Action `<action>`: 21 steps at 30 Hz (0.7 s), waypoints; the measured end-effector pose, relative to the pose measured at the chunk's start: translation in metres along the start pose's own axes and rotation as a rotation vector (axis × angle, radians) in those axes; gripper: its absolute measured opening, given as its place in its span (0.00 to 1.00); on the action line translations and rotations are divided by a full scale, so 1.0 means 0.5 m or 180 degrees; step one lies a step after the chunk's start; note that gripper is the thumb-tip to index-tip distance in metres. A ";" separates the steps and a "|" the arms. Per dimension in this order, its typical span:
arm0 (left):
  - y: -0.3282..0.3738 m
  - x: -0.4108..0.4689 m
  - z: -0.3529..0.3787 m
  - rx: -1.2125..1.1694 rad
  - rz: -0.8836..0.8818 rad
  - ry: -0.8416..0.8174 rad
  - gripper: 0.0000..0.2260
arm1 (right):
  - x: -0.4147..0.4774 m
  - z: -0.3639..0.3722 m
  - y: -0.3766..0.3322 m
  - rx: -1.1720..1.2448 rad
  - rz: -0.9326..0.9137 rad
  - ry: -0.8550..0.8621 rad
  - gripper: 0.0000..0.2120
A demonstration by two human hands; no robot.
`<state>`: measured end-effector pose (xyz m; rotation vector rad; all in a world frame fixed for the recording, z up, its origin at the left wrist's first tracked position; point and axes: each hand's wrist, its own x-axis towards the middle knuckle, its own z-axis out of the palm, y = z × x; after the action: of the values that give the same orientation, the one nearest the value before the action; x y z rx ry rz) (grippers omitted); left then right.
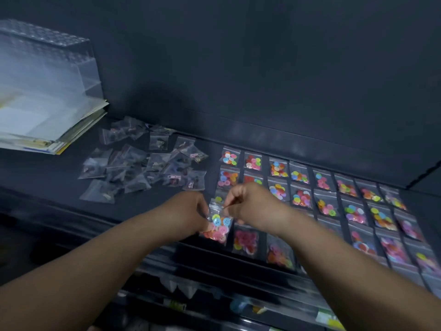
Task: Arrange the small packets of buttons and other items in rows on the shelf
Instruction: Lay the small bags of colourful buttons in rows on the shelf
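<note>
A small clear packet of coloured buttons (218, 224) sits between both hands near the front of the dark shelf (59, 177). My left hand (188, 211) pinches its left edge, and my right hand (250, 204) pinches its top right corner. Rows of button packets (334, 199) lie side by side across the right half of the shelf. A loose heap of packets with dark small items (143, 163) lies on the left.
A clear plastic box (45, 75) stands on a stack of papers and folders (43, 130) at the far left. A dark wall (238, 68) rises behind the shelf. Lower shelves with blurred goods (214, 302) show below the front edge.
</note>
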<state>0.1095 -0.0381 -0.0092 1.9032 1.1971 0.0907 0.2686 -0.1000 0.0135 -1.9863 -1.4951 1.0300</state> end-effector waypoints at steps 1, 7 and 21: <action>0.000 -0.004 0.003 0.0177 -0.0006 0.0029 0.08 | -0.002 0.006 0.004 -0.0138 -0.0058 0.0017 0.03; 0.011 -0.032 0.016 0.0908 0.0282 0.0455 0.11 | -0.025 -0.001 0.025 -0.0812 -0.0355 0.0608 0.07; -0.026 -0.022 0.032 0.1323 0.1477 0.0290 0.05 | -0.035 0.005 0.048 -0.1918 -0.0941 0.0681 0.19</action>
<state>0.1021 -0.0544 -0.0242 2.5436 0.8529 0.1906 0.2788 -0.1243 -0.0002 -2.0651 -2.0571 0.2434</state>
